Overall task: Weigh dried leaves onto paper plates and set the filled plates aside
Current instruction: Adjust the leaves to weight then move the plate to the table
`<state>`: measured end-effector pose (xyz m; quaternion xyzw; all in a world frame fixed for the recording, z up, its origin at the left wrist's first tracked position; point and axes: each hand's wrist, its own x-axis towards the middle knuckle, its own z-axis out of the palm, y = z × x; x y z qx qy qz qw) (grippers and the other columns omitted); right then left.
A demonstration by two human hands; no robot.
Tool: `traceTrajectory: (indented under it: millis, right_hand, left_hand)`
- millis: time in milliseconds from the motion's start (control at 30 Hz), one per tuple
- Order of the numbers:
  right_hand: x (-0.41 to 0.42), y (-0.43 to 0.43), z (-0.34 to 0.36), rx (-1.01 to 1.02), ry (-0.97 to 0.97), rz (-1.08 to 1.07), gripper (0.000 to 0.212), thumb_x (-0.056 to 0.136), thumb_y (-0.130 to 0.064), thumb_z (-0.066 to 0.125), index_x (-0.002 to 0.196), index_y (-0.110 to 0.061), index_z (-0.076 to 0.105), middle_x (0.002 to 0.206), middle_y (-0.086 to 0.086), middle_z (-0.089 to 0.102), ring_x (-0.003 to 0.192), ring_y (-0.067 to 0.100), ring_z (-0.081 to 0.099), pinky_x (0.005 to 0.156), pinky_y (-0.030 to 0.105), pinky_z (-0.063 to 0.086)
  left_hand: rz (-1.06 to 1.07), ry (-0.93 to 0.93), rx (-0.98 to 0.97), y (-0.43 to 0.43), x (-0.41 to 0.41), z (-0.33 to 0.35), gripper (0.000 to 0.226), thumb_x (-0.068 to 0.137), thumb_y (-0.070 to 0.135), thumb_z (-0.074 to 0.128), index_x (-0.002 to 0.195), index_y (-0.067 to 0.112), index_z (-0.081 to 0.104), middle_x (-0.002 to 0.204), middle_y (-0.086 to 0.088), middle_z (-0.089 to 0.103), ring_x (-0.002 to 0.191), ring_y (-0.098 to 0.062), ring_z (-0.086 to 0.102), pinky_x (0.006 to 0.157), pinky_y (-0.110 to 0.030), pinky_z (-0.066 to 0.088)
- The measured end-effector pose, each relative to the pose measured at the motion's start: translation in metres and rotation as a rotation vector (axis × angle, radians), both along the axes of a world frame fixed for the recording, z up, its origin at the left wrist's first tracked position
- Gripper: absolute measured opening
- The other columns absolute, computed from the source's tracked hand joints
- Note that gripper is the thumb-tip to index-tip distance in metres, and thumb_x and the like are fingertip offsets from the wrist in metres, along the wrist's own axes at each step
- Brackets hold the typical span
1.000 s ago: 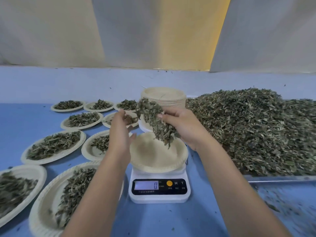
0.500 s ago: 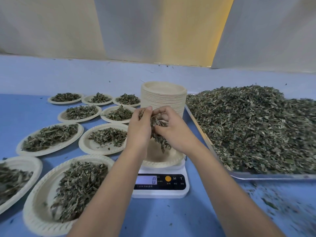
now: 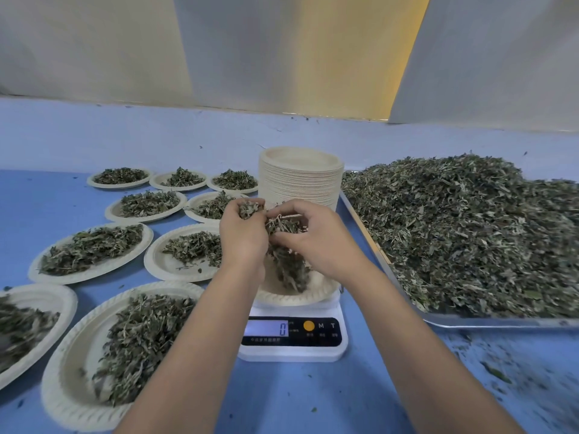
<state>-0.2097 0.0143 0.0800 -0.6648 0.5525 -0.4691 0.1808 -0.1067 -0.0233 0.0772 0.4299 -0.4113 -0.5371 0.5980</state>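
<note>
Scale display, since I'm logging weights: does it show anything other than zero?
No, the scale display reads a lone 0 while leaves hang over the plate.

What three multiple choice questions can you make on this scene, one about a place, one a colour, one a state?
1. Where is the stack of empty plates relative to the scale? A. behind it B. in front of it C. on top of it
2. What colour is the round button on the scale? A. green B. orange C. purple
3. What are the left hand and right hand doing? A. hanging empty B. lifting the scale C. holding dried leaves above the plate on the scale
Answers: 1 A, the stack stands past the scale's far edge; 2 B, the button is plainly orange; 3 C, both grip leaf clumps over the plate.
</note>
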Motion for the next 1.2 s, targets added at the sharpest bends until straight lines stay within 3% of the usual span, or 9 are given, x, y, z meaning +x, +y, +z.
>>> traceTrajectory:
  millis: [133,267,333,433,533,600,800,1100,1200]
  right_hand:
    - [-0.004,0.000,0.002,-0.030,0.009,-0.036,0.019,0.080,-0.009,0.073,0.091,-0.024,0.070,0.090,-0.020,0.064,0.086,-0.012,0.054,0.074,-0.001,0.036]
    - [-0.009,0.000,0.002,-0.001,0.035,-0.107,0.021,0.080,-0.009,0.073,0.084,-0.029,0.070,0.094,-0.012,0.068,0.090,0.005,0.060,0.074,0.008,0.043]
    - [-0.013,-0.001,0.001,0.044,0.094,-0.144,0.021,0.080,-0.008,0.073,0.083,-0.029,0.069,0.094,-0.008,0.069,0.082,0.010,0.064,0.071,0.014,0.047]
    - [-0.017,-0.002,-0.004,0.080,0.178,-0.170,0.015,0.082,-0.012,0.072,0.085,-0.027,0.069,0.087,-0.010,0.066,0.063,-0.002,0.055,0.054,0.007,0.041]
    - [-0.016,-0.002,-0.006,0.083,0.184,-0.136,0.007,0.084,-0.020,0.071,0.090,-0.023,0.070,0.086,-0.014,0.062,0.079,0.000,0.056,0.066,0.007,0.043]
    - [-0.013,-0.001,-0.005,0.100,0.181,-0.115,0.006,0.086,-0.026,0.070,0.086,-0.020,0.071,0.079,-0.012,0.064,0.080,0.006,0.058,0.072,0.022,0.048]
    - [-0.012,0.000,0.000,0.062,0.039,-0.147,0.011,0.086,-0.027,0.069,0.084,-0.017,0.074,0.086,-0.003,0.072,0.083,0.011,0.063,0.083,0.035,0.050]
    - [-0.014,-0.002,0.003,-0.141,-0.299,-0.151,0.009,0.088,-0.019,0.067,0.081,-0.025,0.066,0.067,-0.015,0.064,0.063,-0.004,0.057,0.065,0.013,0.043]
    - [-0.013,-0.005,0.000,-0.082,-0.302,-0.142,0.014,0.087,-0.014,0.068,0.081,-0.026,0.064,0.070,-0.009,0.068,0.068,0.002,0.061,0.074,0.027,0.053]
  left_hand:
    - [0.029,0.053,0.007,0.000,0.003,0.002,0.025,0.094,-0.001,0.047,0.088,0.021,0.055,0.086,-0.003,0.061,0.074,-0.020,0.055,0.066,-0.031,0.047]
    - [0.021,0.080,0.044,-0.002,0.008,0.003,0.022,0.093,0.000,0.049,0.091,0.020,0.057,0.090,-0.008,0.062,0.081,-0.023,0.056,0.079,-0.043,0.052]
    - [0.012,0.106,0.040,-0.003,0.010,0.005,0.019,0.094,-0.001,0.048,0.096,0.016,0.057,0.091,-0.010,0.062,0.076,-0.022,0.060,0.073,-0.039,0.054]
    - [0.016,0.149,0.016,-0.004,0.012,0.008,0.018,0.094,-0.003,0.047,0.096,0.013,0.056,0.082,-0.007,0.062,0.066,-0.014,0.062,0.065,-0.029,0.055]
    - [-0.001,0.190,0.018,-0.004,0.014,0.011,0.020,0.095,-0.003,0.046,0.093,0.014,0.056,0.074,-0.005,0.061,0.063,-0.016,0.061,0.060,-0.028,0.054]
    - [-0.018,0.217,0.011,-0.002,0.015,0.014,0.021,0.095,-0.003,0.045,0.090,0.015,0.055,0.070,-0.007,0.061,0.058,-0.017,0.060,0.053,-0.025,0.050]
    - [-0.032,0.235,0.011,0.002,0.016,0.018,0.021,0.096,-0.002,0.043,0.089,0.015,0.054,0.070,-0.006,0.060,0.053,-0.014,0.060,0.041,-0.018,0.045]
    - [-0.041,0.259,0.043,0.002,0.017,0.018,0.020,0.097,-0.001,0.043,0.091,0.015,0.055,0.071,-0.007,0.061,0.046,-0.010,0.062,0.040,-0.018,0.045]
    - [-0.040,0.276,0.043,0.003,0.016,0.018,0.019,0.097,-0.002,0.042,0.096,0.013,0.054,0.072,-0.008,0.061,0.044,-0.010,0.062,0.040,-0.018,0.046]
